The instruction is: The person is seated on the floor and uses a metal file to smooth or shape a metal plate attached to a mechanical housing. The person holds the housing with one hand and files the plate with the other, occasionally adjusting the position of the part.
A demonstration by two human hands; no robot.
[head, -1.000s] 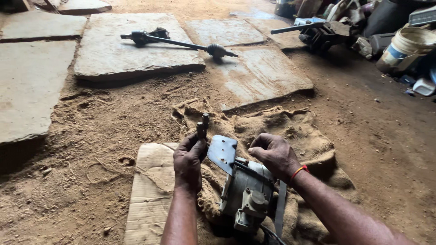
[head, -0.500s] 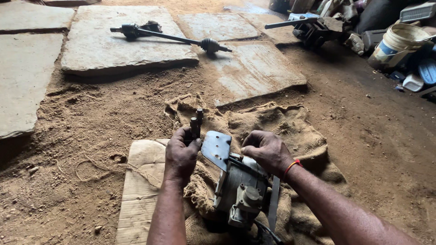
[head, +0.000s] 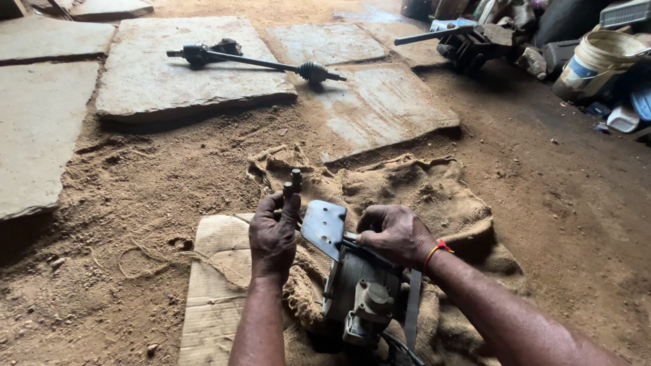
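Item: our left hand (head: 272, 237) was clenched around a dark tool handle (head: 293, 181); our right hand (head: 393, 234) gripped the bar behind the grey metal plate (head: 324, 228) of a cast motor unit (head: 359, 295). The unit lay on burlap sacking (head: 413, 190) over cardboard (head: 213, 285), on dirt. We judged it heavy, rigid, probably greasy; best held by the housing, not the thin plate.
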